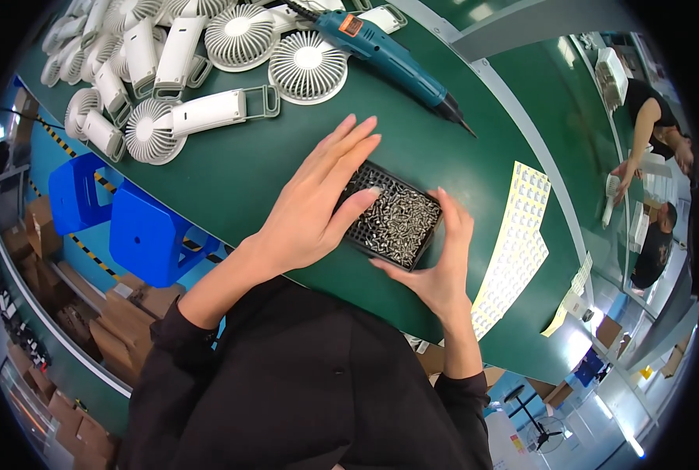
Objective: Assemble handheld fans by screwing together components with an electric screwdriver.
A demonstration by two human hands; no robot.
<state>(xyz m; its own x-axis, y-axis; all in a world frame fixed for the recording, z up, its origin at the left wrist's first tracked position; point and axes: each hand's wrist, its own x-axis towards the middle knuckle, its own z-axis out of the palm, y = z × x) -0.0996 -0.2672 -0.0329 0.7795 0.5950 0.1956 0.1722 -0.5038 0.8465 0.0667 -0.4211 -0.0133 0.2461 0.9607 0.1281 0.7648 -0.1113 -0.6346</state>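
Black tray [356, 233] of screws [400, 223] on green bench, between the hands, long axis running upper left to lower right. Left hand [306, 205] flat, fingers extended, thumb spread over screws, hiding tray's left end; grip unclear. Right hand [448, 262] half-open, cupping right end.

Left forearm [228, 282] is slanting up and to the right, and the left hand [306, 200] is showing its back, palm mostly down. Its fingers [341, 157] are stretching out long and pretty straight, bunched close, while the thumb is sticking out sideways, kinda making a loose V. Right forearm [460, 345] is coming up way steeper, leaning a bit left. The right hand [447, 270] is curving into a C-shaped grip, thumb pointing left, fingertips [441, 197] pointing away from the body. Hands are sitting near each other but apart.
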